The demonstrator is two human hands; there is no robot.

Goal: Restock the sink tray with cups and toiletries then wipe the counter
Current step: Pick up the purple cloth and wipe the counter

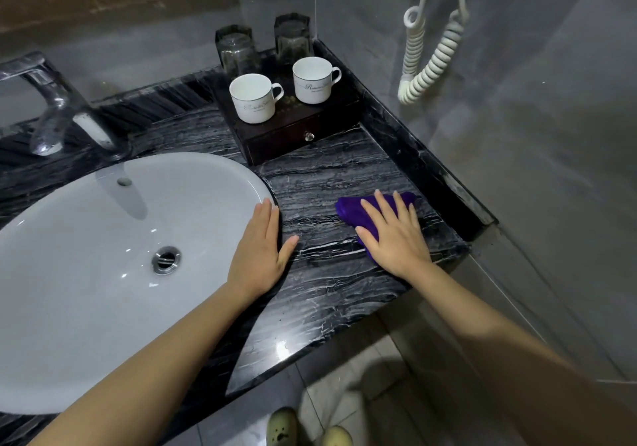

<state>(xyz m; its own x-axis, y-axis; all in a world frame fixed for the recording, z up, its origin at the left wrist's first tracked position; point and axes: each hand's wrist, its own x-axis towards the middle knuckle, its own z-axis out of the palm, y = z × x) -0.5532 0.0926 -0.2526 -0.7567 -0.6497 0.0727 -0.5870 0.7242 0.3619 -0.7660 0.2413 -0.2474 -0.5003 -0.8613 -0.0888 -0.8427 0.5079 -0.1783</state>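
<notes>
A dark wooden tray [296, 131] with a small drawer stands in the counter's back right corner. On it are two white mugs [253, 98] [313, 79], upright, and behind them two glass tumblers [237, 50] [292, 37] turned upside down. My right hand [396, 235] lies flat, fingers spread, pressing a purple cloth [351, 211] onto the black marble counter [320, 294] near its right end. My left hand [262, 252] rests flat on the counter at the sink's right rim and holds nothing.
A white oval sink [103, 273] fills the left side, with a chrome tap [58, 107] behind it. A white coiled cord [427, 66] hangs on the grey right wall. A raised marble kerb [431, 169] borders the counter's right edge. My shoes [306, 428] show on the floor tiles.
</notes>
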